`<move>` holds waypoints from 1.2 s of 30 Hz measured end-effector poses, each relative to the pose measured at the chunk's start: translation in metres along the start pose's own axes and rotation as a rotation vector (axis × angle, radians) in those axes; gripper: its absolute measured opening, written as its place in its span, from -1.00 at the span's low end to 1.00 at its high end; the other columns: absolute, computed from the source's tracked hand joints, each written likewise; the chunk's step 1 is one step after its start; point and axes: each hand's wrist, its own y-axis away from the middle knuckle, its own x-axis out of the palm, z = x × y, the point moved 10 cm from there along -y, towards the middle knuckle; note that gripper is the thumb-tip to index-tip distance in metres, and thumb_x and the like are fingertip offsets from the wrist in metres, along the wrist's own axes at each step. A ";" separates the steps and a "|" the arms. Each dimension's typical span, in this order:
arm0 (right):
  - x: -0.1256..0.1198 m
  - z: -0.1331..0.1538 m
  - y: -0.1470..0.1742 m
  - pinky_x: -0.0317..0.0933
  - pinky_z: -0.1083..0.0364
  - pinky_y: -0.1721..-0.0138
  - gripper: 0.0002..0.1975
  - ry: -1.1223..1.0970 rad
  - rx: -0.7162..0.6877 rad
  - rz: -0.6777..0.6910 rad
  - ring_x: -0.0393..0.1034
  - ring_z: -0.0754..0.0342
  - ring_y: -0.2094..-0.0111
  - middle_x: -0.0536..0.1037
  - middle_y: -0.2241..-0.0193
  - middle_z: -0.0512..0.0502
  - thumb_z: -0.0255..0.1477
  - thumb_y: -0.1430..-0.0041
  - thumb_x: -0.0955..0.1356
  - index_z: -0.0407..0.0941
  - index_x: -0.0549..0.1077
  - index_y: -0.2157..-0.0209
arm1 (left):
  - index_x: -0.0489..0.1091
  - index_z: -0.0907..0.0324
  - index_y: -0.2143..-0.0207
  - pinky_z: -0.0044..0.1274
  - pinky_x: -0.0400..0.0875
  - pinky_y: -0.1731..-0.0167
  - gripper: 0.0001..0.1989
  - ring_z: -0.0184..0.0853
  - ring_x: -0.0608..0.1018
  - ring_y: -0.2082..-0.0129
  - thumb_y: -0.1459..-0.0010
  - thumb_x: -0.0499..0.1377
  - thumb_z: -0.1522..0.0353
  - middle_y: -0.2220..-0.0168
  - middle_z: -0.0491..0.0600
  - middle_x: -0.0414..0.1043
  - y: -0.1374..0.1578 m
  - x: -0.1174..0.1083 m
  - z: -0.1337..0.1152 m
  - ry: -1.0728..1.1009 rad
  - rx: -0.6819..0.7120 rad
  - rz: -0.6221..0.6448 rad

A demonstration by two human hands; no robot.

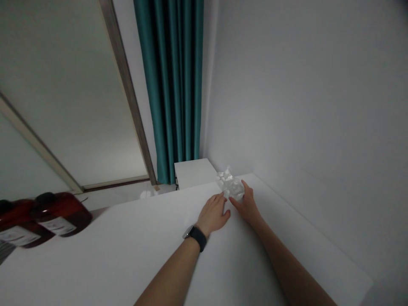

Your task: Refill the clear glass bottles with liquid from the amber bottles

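Observation:
A crumpled piece of clear plastic (235,188), which looks like a bag, lies near the far edge of the white tabletop (134,255). My right hand (247,204) curves round its near right side, thumb and fingers on either side of the plastic. From the left, my left hand (214,212) reaches palm down, fingers stretched forward to the edge of the plastic and thumb apart. A dark watch is on the left wrist. Whatever the plastic may contain, I cannot make out.
Two dark red-brown bottles with white labels, one bottle (65,212) in front of the other, stand at the left. Beyond the table are a white cabinet (194,172), a teal curtain (175,85) and a frosted sliding door (70,85). A wall (302,106) borders the right side.

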 end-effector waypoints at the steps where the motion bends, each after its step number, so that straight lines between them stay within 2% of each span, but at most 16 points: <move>1: 0.000 0.000 0.000 0.17 -0.31 -0.18 -0.15 0.005 -0.002 0.000 0.24 -0.29 -0.13 0.31 -0.05 -0.32 -0.13 -0.10 0.41 -0.09 0.03 -0.31 | 0.34 0.25 -0.07 -0.18 0.20 -0.29 -0.60 -0.01 0.33 -0.26 -0.17 0.17 0.37 -0.25 0.23 0.30 0.000 0.000 0.000 -0.002 0.001 0.000; 13: 0.000 0.002 0.000 0.17 -0.31 -0.20 -0.17 0.030 0.002 0.006 0.27 -0.29 -0.11 0.31 -0.03 -0.32 -0.18 -0.11 0.40 -0.12 0.03 -0.31 | 0.33 0.23 -0.08 -0.19 0.22 -0.28 -0.60 -0.02 0.33 -0.26 -0.18 0.17 0.36 -0.25 0.19 0.30 0.000 0.003 0.001 -0.034 0.010 0.003; 18: 0.001 0.002 -0.001 0.17 -0.28 -0.19 -0.17 0.033 -0.001 0.005 0.27 -0.28 -0.12 0.31 -0.03 -0.32 -0.19 -0.10 0.40 -0.14 0.03 -0.31 | 0.36 0.26 -0.06 -0.22 0.23 -0.28 -0.62 -0.02 0.36 -0.23 -0.19 0.17 0.36 -0.17 0.21 0.38 0.000 0.002 0.000 -0.056 0.009 0.015; 25: 0.002 -0.001 -0.002 0.18 -0.30 -0.18 -0.16 0.031 -0.001 -0.007 0.26 -0.28 -0.11 0.32 -0.02 -0.33 -0.17 -0.08 0.41 -0.16 0.06 -0.29 | 0.36 0.31 -0.07 -0.26 0.19 -0.30 -0.61 -0.04 0.33 -0.25 -0.22 0.16 0.35 -0.21 0.21 0.35 0.001 0.003 -0.001 -0.083 0.004 0.032; 32: 0.004 -0.003 -0.002 0.16 -0.31 -0.18 -0.10 -0.004 0.013 -0.009 0.24 -0.30 -0.14 0.30 -0.08 -0.38 -0.13 -0.06 0.44 -0.16 0.03 -0.32 | 0.37 0.27 -0.05 -0.28 0.20 -0.30 -0.64 -0.07 0.34 -0.24 -0.21 0.16 0.36 -0.18 0.18 0.38 0.002 0.002 0.000 -0.072 0.010 0.031; 36: 0.003 -0.002 -0.002 0.17 -0.28 -0.19 -0.01 -0.061 -0.007 0.017 0.20 -0.30 -0.19 0.26 -0.16 -0.40 -0.11 -0.02 0.47 -0.15 -0.02 -0.34 | 0.32 0.29 -0.10 -0.31 0.23 -0.28 -0.60 -0.11 0.36 -0.22 -0.21 0.14 0.38 -0.16 0.18 0.39 0.001 0.000 0.003 -0.051 -0.017 0.004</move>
